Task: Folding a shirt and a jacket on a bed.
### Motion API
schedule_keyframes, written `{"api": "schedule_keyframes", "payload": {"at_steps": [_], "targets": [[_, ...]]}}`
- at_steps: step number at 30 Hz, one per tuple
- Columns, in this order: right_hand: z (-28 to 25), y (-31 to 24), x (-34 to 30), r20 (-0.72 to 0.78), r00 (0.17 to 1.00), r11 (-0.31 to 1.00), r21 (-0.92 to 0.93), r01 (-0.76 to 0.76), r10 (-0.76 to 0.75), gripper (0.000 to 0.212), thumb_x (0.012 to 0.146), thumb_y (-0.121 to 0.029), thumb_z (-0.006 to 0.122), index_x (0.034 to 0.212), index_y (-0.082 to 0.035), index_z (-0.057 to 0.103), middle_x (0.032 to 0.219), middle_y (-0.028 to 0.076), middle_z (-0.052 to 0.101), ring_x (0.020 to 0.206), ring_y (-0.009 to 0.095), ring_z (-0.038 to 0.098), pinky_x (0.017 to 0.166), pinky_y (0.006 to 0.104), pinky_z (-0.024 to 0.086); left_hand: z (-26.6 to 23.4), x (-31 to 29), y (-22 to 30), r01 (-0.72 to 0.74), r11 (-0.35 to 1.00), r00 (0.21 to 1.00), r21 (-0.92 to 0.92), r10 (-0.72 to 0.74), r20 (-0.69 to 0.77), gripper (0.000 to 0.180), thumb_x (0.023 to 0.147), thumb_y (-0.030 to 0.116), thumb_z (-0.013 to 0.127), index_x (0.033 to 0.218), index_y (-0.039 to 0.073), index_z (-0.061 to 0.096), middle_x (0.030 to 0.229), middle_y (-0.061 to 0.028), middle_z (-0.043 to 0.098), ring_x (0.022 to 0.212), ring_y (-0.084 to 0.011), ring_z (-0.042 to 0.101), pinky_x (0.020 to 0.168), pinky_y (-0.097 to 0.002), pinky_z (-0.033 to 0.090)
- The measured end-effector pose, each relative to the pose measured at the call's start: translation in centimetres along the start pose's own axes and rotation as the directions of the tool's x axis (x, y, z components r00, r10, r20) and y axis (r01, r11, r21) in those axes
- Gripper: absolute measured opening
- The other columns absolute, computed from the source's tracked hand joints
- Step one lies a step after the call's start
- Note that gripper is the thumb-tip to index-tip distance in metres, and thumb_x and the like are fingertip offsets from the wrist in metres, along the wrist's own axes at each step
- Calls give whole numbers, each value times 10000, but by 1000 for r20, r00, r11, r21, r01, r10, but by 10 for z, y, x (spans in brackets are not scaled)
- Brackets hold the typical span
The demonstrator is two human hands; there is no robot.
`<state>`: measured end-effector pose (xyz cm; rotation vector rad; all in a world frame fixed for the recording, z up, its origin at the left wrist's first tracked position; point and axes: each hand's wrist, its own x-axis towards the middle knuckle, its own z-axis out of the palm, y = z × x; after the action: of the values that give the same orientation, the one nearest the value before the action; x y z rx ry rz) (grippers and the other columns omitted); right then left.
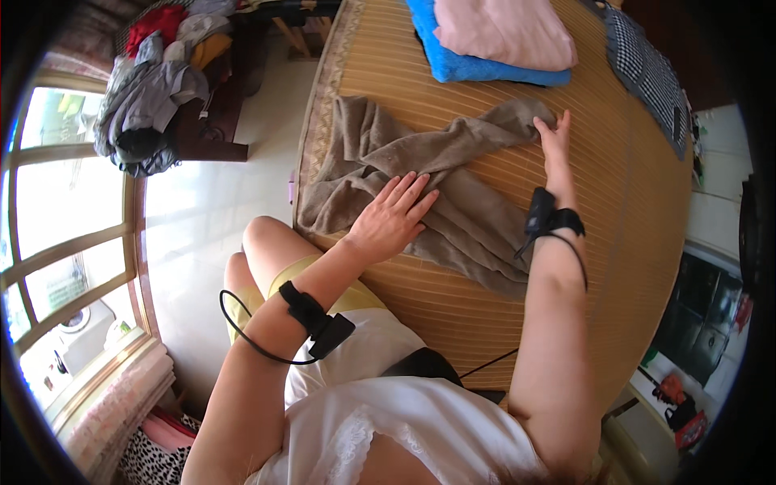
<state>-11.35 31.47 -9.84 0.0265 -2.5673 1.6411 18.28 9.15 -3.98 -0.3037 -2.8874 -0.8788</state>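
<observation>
A brown soft garment [477, 206], which looks like a pair of trousers, lies crumpled on the mat-covered bed. Two leg-like lengths spread from its bunched left part, one toward the far right and one toward the near right. My left hand [392, 212] rests flat on the middle of the cloth, its fingers stretched out. At the tip of the far length is my right hand [554, 145], thumb and fingers apart, the thumb side touching the cloth's edge. Some of its fingers are hidden from this view.
Folded pink cloth [505, 32] sits on a blue one [449, 61] at the bed's far side. A checked cloth [647, 77] hangs near the right edge. Piled clothes [153, 89] cover furniture at the far left, by windows [69, 194]. Black straps with cables circle both my arms.
</observation>
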Motion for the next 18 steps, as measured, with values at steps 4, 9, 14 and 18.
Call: {"api": "schedule_keyframes", "payload": {"at_steps": [4,9,14,18], "targets": [[-3,-24,-9,431,882,952,-299,-58,189,223,773,-160,625,893,25,597,792,40,600,729,105,531,687,238,409,-9,-5,-27,63,996,989,67,-53,-140,507,717,69,585,1201,64,434,1238,-133,425,1172,-293,378,990,-400,287],[-80,-170,-96,260,813,778,-248,577,-521,146,753,-80,640,706,16,540,824,68,544,796,168,509,734,273,396,-31,32,-56,413,899,899,-144,-427,-92,526,650,75,586,1163,44,474,1048,-134,540,1002,-308,468,905,-387,343],[-143,-221,-165,-123,787,787,60,614,-605,260,928,-201,316,878,10,459,974,184,539,882,267,559,820,352,424,-39,41,-92,317,826,937,-465,-350,17,235,594,9,510,811,30,599,793,-98,586,761,-201,556,690,-277,434],[-189,-208,-211,-343,819,873,-6,488,-461,306,928,-265,350,1027,-5,476,1061,180,507,946,266,538,817,376,429,-47,37,-102,262,815,963,-517,-253,90,240,616,-45,483,816,22,596,775,-87,590,745,-198,568,689,-259,440]]}}
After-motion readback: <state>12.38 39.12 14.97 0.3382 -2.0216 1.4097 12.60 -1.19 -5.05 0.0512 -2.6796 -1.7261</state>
